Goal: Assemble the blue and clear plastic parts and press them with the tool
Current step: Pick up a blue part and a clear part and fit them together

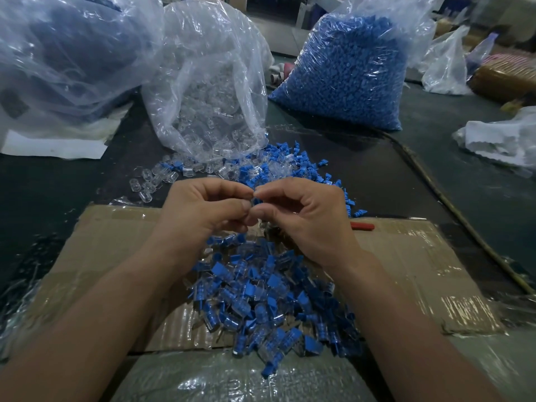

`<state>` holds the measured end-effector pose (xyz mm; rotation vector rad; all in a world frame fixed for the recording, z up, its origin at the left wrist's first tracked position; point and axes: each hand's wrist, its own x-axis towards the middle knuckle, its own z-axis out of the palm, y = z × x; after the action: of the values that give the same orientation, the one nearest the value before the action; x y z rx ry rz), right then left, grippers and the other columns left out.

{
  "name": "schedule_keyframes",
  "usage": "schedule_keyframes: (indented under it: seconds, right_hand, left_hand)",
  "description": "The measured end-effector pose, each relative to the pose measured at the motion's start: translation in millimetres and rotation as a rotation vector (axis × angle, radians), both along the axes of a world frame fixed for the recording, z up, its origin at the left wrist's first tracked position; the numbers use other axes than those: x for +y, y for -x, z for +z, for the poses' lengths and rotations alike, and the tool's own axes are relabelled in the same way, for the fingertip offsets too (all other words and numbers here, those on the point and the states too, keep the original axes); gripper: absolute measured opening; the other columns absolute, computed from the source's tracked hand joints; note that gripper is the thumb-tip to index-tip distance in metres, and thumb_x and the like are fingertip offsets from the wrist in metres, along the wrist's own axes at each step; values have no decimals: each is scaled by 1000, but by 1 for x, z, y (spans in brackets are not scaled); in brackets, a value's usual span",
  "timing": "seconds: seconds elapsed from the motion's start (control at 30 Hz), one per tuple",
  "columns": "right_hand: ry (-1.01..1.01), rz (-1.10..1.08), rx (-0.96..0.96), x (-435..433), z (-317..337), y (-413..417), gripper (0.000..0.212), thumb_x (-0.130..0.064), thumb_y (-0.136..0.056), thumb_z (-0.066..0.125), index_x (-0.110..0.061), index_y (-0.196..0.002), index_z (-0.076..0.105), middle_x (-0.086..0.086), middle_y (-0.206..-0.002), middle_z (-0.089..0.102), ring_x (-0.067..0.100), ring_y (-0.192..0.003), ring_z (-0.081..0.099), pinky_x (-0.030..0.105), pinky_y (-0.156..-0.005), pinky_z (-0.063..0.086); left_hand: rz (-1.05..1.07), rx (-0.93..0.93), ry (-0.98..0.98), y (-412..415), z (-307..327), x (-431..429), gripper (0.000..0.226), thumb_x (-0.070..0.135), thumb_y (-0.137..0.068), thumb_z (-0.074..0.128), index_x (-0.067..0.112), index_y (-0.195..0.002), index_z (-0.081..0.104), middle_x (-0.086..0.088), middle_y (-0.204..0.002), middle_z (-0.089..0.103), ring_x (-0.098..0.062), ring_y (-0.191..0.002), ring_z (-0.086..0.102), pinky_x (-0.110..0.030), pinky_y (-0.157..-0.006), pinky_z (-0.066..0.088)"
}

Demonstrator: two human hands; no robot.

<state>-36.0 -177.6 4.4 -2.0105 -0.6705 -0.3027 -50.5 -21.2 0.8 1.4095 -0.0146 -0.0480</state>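
Both hands are meeting fingertip to fingertip, the left hand (203, 207) and right hand (304, 216) curling into a narrow pinch; I cannot tell what is sitting between the tips. Directly under the grip, joined pieces (275, 300) are piling on a taped cardboard (406, 256). Just beyond it, loose blue parts (290, 166) and clear parts (148, 184) are spilling across the table. Farther out, an open bag (208, 91) is holding clear parts, and to its right a fuller bag (348, 71) is bulging with blue ones. A red handle (362, 226) is lying just right of the right hand.
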Motion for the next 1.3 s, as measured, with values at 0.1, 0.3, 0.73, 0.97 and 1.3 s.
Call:
schedule_keyframes:
  seconds: [0.1,0.3,0.73,0.97,1.3]
  right_hand:
    - [-2,46,22,-2,-1,-1,30,-13,-69,76,-15,-98,68,-11,-82,66,8,-79,65,22,-74,54]
    - [-6,82,3,-5,-3,-5,34,-3,-71,73,-20,-98,64,-21,-83,61,-4,-77,61,12,-73,49]
    - [41,35,-113,-7,-4,-6,22,-2,-71,73,-3,-93,71,-7,-85,64,6,-80,64,13,-72,52]
    - [82,53,-163,-4,-2,-2,19,-3,-71,72,-4,-89,72,-10,-82,63,8,-78,64,15,-69,52]
    - [126,63,-172,-3,2,-1,20,-6,-70,75,-4,-90,72,4,-81,71,11,-76,64,23,-69,54]
  left_hand:
    - [12,13,40,-1,-1,1,19,8,-54,66,5,-72,66,-7,-58,68,-13,-49,63,-17,-46,50]
    - [-19,11,24,-1,-1,2,15,8,-54,68,9,-69,68,-9,-59,68,-15,-50,65,-18,-46,50]
    - [-59,33,71,-1,-1,1,16,6,-55,67,5,-71,65,-9,-60,68,-16,-52,65,-18,-47,51]
    - [-61,41,22,-1,-2,1,12,8,-53,68,7,-65,64,-10,-58,67,-18,-50,65,-20,-46,51]
    - [-54,-13,-36,-2,-4,0,19,-7,-71,64,9,-62,64,-7,-56,66,-14,-47,62,-18,-46,49]
